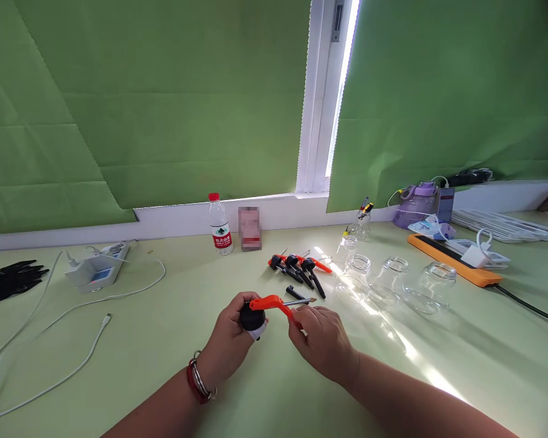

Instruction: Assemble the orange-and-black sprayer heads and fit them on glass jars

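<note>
My left hand (231, 340) is closed around a black round cap (252, 317) with a white part below it. An orange bent handle (270, 302) lies across the top of the cap, with a thin metal rod (299, 301) pointing right from it. My right hand (324, 340) pinches the lower right end of this handle. Just beyond the hands rests a loose black stick-like piece (296, 294). Behind it several black round-headed parts with black stems (293, 265) lie in a cluster, with orange handles (320, 264) among them.
Several clear glass jars (390, 277) stand to the right. Behind the cluster are a water bottle (220, 225) and a pink box (249, 229). An orange power strip (456, 260) lies far right. Left are a white power strip (98, 271), a white cable (91, 359) and black strips (11, 281).
</note>
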A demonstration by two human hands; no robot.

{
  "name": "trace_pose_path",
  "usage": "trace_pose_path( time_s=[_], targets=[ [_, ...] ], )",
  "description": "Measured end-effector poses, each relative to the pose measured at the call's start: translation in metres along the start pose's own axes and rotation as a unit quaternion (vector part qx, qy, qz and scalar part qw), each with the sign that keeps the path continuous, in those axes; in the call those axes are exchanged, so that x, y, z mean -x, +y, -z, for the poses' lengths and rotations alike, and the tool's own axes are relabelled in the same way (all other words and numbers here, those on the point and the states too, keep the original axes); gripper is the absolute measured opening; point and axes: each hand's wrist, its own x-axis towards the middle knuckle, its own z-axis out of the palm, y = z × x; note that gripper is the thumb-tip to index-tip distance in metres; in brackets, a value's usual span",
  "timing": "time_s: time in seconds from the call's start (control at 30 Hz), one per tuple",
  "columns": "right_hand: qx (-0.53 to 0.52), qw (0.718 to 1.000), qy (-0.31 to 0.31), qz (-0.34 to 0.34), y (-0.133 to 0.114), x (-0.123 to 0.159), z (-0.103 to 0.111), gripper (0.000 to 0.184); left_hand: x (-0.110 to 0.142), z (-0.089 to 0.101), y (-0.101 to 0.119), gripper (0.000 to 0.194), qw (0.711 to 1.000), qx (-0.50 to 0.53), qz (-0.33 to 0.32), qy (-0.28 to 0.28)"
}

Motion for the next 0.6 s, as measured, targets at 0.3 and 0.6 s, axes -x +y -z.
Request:
trace_pose_path(
  time_s=[0.3, 0.6],
  targets=[
    [0.027, 0.996, -0.044, 0.078, -0.002, -0.003, 0.004, 0.019, 0.006, -0.001, 0.011, 0.029, 0.982, 0.137, 0.079, -0.1],
    [0.048, 0.984, -0.151, 0.079, 0.006, 0.009, -0.01, 0.015, 0.0, 0.006, 0.009, 0.035, 0.937, 0.314, 0.112, -0.103]
  ],
)
